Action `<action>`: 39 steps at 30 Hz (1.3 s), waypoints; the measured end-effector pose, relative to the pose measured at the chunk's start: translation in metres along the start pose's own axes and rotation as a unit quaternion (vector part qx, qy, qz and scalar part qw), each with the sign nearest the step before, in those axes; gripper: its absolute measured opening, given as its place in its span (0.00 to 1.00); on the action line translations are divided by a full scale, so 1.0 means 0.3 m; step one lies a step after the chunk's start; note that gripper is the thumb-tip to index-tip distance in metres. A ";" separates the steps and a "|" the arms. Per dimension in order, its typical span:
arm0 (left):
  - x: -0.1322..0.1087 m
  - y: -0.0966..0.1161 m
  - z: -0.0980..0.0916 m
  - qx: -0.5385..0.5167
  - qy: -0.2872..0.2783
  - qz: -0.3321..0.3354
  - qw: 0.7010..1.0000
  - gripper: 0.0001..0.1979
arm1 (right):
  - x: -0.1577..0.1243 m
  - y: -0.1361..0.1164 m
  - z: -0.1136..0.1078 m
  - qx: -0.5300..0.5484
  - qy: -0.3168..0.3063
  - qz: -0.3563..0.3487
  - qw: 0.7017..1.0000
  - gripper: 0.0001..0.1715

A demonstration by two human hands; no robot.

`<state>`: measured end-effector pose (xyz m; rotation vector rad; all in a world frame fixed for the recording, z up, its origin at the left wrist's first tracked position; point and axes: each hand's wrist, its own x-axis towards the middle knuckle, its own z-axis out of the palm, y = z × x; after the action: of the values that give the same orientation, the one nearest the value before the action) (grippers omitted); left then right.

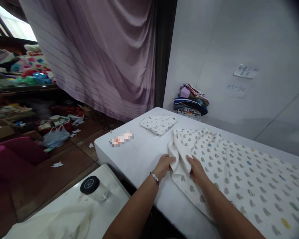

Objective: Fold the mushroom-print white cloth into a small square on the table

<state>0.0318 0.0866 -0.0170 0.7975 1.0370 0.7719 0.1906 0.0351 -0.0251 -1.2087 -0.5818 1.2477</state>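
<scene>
A large white blanket (pixel 224 159) with a grey, mushroom-like print and some coloured motifs lies spread over the right part of the white-covered table (pixel 139 159). Its near left corner is bunched up between my hands. My left hand (pixel 163 165) grips the edge of the cloth, a bracelet on its wrist. About a hand's width to the right, my right hand (pixel 196 168) pinches another fold of the same blanket. Beyond them, a folded white cloth with a small dark print (pixel 158 124) lies flat. A pixelated, unreadable item (pixel 121 138) is near the table's left edge.
At the lower left, a small white table (pixel 109 196) bears a black-lidded clear jar (pixel 90 185) and a cream cloth (pixel 57 220). Folded clothes (pixel 191 101) are stacked by the wall. A purple curtain (pixel 109 56) hangs behind. Bags and boxes clutter the floor at left.
</scene>
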 end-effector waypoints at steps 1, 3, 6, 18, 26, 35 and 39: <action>0.002 0.000 0.004 0.007 -0.016 -0.008 1.000 0.21 | 0.000 -0.005 0.001 -0.010 -0.004 -0.014 1.000 0.26; 0.003 0.012 -0.002 0.034 0.003 0.004 0.999 0.20 | -0.001 -0.023 0.000 -0.047 -0.008 -0.050 0.998 0.26; -0.001 0.061 -0.043 0.148 0.154 0.152 0.965 0.24 | 0.001 -0.067 0.009 -0.125 0.006 -0.119 0.985 0.24; -0.051 0.079 -0.082 0.273 0.162 0.343 0.884 0.25 | 0.034 -0.063 0.301 -0.228 -0.097 -0.131 0.960 0.22; -0.071 0.094 -0.078 0.240 0.179 0.330 0.895 0.23 | 0.032 -0.053 0.350 -0.127 -0.103 -0.057 0.985 0.16; -0.086 0.103 -0.103 0.330 0.186 0.348 0.858 0.24 | 0.007 -0.076 0.390 -0.086 -0.155 -0.039 0.983 0.18; -0.085 0.118 -0.087 0.282 0.176 0.326 0.885 0.24 | 0.016 -0.073 0.409 -0.093 -0.147 -0.034 0.984 0.16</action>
<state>-0.0066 0.0876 0.0163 1.6012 1.3619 1.2412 0.0937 0.0871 0.0334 -1.1523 -0.9678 1.3462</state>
